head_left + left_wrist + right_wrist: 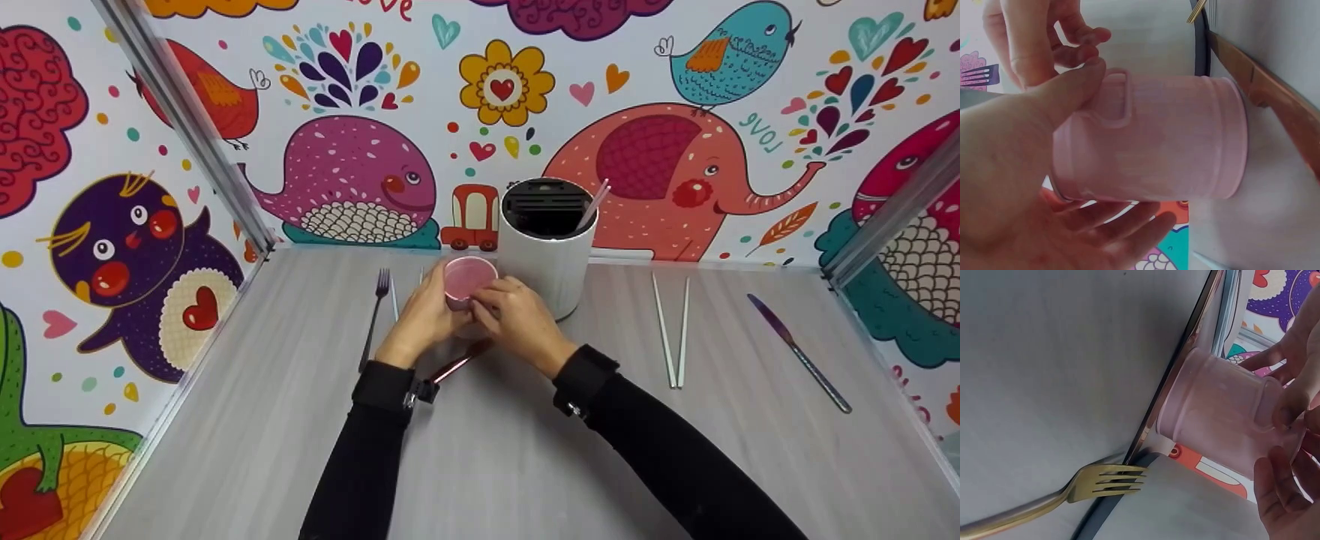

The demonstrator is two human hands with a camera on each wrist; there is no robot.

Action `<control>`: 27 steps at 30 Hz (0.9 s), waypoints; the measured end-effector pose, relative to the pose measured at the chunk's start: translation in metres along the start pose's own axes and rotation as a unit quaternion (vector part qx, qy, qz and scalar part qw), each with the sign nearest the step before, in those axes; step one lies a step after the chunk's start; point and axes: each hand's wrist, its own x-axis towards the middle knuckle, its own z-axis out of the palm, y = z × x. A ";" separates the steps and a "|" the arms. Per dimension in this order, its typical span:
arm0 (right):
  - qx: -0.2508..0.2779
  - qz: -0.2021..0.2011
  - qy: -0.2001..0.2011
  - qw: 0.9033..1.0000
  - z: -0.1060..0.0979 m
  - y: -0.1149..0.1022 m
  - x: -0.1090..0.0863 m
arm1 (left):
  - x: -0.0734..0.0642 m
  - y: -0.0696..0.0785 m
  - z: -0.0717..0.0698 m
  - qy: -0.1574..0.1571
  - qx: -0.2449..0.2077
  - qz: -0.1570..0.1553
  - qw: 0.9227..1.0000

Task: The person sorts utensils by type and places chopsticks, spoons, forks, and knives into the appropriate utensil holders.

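A pink mug (470, 279) with a small squared handle stands roughly upright in front of me, its open top visible in the head view. My left hand (431, 311) grips its side; in the left wrist view the thumb (1075, 93) lies by the handle and the fingers pass round the far side. My right hand (521, 319) pinches the mug near its rim, close to the left thumb. In the right wrist view its fingertips (1269, 475) are beside the mug's wall. Whether the base touches the table cannot be told.
A white cylindrical holder (547, 262) with a black slotted insert and pink sticks stands behind. A dark fork (375, 319) lies left, a copper-coloured utensil (461, 360) below the hands. Pale chopsticks (667, 330) and an iridescent knife (799, 352) lie right. The right wrist view shows a gold fork (1089, 486).
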 end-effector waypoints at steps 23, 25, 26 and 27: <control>0.040 -0.038 0.103 0.993 -0.028 0.025 -0.042 | -0.010 0.038 -0.033 -0.045 0.019 -0.064 0.997; 0.039 -0.044 0.107 0.992 -0.033 0.030 -0.050 | -0.013 0.045 -0.037 -0.045 0.020 -0.060 0.997; 0.037 -0.046 0.109 0.992 -0.036 0.032 -0.054 | -0.014 0.048 -0.039 -0.045 0.021 -0.057 0.997; 0.035 -0.048 0.110 0.992 -0.039 0.034 -0.059 | -0.016 0.052 -0.041 -0.046 0.019 -0.054 0.997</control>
